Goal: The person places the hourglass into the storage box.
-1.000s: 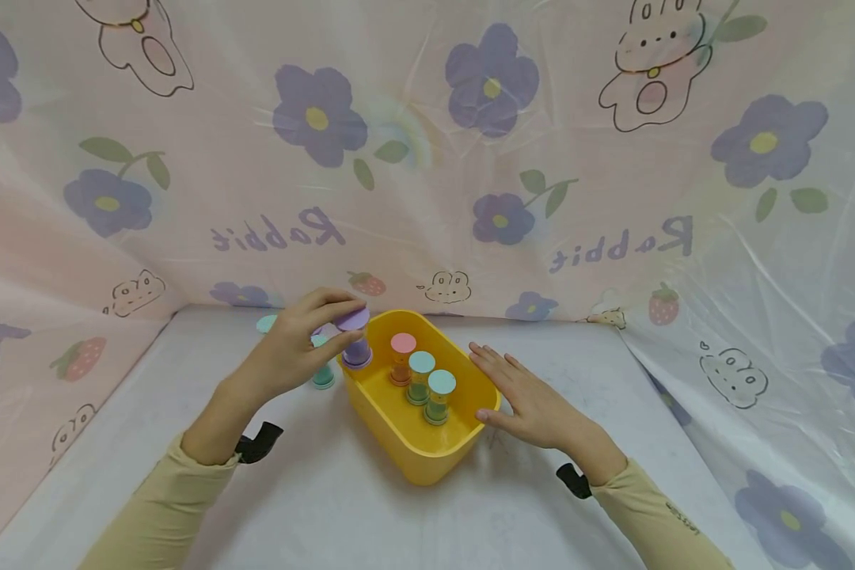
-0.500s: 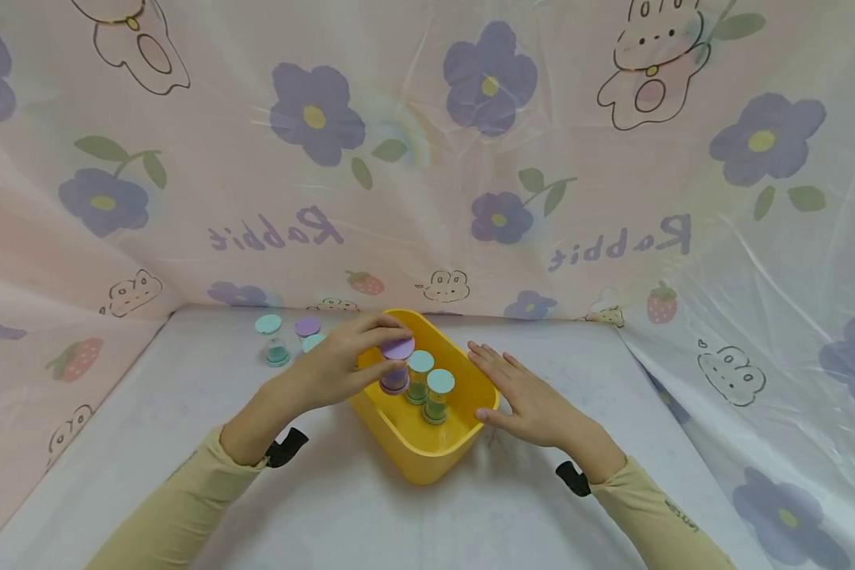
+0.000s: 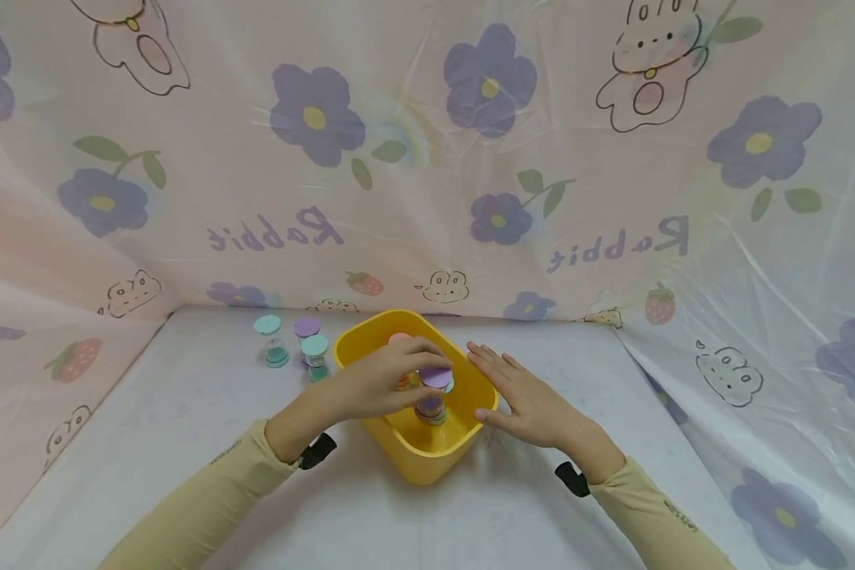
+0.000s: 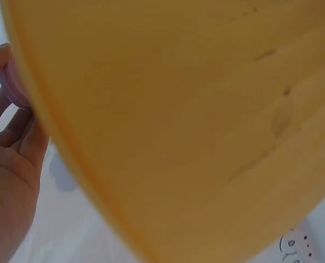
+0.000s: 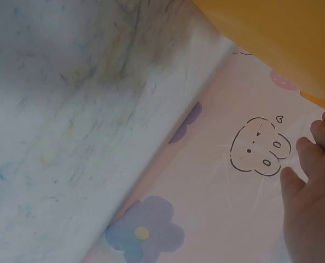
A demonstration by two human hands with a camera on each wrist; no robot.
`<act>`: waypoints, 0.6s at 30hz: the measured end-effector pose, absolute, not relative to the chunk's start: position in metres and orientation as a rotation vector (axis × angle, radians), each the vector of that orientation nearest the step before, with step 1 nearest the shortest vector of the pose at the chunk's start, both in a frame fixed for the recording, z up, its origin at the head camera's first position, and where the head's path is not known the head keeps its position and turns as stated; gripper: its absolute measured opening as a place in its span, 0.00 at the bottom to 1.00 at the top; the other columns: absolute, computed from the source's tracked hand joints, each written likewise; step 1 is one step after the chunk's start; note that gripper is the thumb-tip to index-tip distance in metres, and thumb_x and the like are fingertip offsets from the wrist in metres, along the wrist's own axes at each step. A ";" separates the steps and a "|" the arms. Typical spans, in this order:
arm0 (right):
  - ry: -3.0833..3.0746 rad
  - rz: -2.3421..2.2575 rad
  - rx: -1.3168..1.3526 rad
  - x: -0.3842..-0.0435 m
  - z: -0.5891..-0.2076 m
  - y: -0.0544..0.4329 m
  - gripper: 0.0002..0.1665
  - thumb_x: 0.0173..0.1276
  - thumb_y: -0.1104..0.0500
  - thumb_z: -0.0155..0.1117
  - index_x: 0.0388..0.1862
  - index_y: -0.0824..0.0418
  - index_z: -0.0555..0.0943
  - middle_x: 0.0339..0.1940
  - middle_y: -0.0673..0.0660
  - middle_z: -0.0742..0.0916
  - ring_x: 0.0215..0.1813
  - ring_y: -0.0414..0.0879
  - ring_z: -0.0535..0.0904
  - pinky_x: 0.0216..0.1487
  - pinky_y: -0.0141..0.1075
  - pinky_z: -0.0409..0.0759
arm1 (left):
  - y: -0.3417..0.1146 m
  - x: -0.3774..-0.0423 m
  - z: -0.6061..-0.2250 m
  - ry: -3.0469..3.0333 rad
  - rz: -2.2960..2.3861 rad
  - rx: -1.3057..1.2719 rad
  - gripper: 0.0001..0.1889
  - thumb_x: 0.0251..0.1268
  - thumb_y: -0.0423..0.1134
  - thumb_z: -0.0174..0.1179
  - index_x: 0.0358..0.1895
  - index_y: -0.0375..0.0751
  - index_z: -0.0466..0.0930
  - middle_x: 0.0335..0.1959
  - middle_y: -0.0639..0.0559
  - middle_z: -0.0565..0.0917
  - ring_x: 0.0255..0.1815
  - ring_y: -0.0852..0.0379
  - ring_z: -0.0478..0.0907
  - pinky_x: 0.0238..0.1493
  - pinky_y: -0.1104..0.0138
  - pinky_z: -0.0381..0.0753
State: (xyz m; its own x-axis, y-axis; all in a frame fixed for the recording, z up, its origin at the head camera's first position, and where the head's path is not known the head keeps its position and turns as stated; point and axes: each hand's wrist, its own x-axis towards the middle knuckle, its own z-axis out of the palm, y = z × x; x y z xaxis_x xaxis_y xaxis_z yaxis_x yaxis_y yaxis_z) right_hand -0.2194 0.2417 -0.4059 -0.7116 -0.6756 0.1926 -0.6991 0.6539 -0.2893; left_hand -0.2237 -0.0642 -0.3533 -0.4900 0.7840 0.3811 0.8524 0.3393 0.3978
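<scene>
My left hand (image 3: 381,381) grips a purple-capped sand timer (image 3: 436,377) by its top, above the inside of a yellow plastic bin (image 3: 379,323). In the left wrist view the bin's wall (image 4: 168,120) hides most of that timer; only part of its purple cap (image 4: 13,85) shows by the fingers. A pink-capped sand timer (image 3: 400,338) stands in the bin, partly behind my left hand. A light blue cap (image 3: 450,386) peeks out behind the held timer. My right hand (image 3: 530,404) rests against the bin's right rim, fingers straight.
Left of the bin, three sand timers stand on the white table: a teal one (image 3: 274,352) at the far left, a purple one (image 3: 307,326) and another teal one (image 3: 316,347) close together. A patterned plastic sheet (image 3: 399,182) rises behind the table.
My left hand has carried the purple sand timer rightward from the bin's left rim to over the inside near the front right. The right hand and the bin have stayed put.
</scene>
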 end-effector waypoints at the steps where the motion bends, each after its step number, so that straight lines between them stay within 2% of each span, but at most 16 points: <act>1: -2.796 0.531 1.165 -0.220 -0.406 0.242 0.51 0.78 0.38 0.59 0.88 0.51 0.47 0.88 0.51 0.53 0.87 0.50 0.47 0.85 0.54 0.45 | -0.062 -0.225 -0.355 -2.480 -0.843 -1.529 0.20 0.72 0.38 0.68 0.64 0.38 0.81 0.61 0.50 0.81 0.61 0.55 0.78 0.65 0.66 0.79; 10: -2.793 0.533 1.176 -0.219 -0.405 0.241 0.50 0.78 0.38 0.58 0.88 0.51 0.47 0.88 0.50 0.53 0.87 0.49 0.46 0.84 0.56 0.47 | -0.041 -0.236 -0.364 -2.556 -0.751 -1.645 0.21 0.73 0.41 0.68 0.65 0.40 0.81 0.63 0.52 0.82 0.65 0.57 0.78 0.70 0.68 0.74; 18: -2.747 0.522 1.201 -0.220 -0.406 0.241 0.50 0.78 0.39 0.59 0.86 0.59 0.52 0.87 0.53 0.55 0.86 0.53 0.49 0.82 0.59 0.50 | -0.027 -0.245 -0.369 -2.609 -0.676 -1.767 0.20 0.73 0.42 0.68 0.64 0.43 0.82 0.63 0.54 0.83 0.66 0.59 0.78 0.71 0.70 0.72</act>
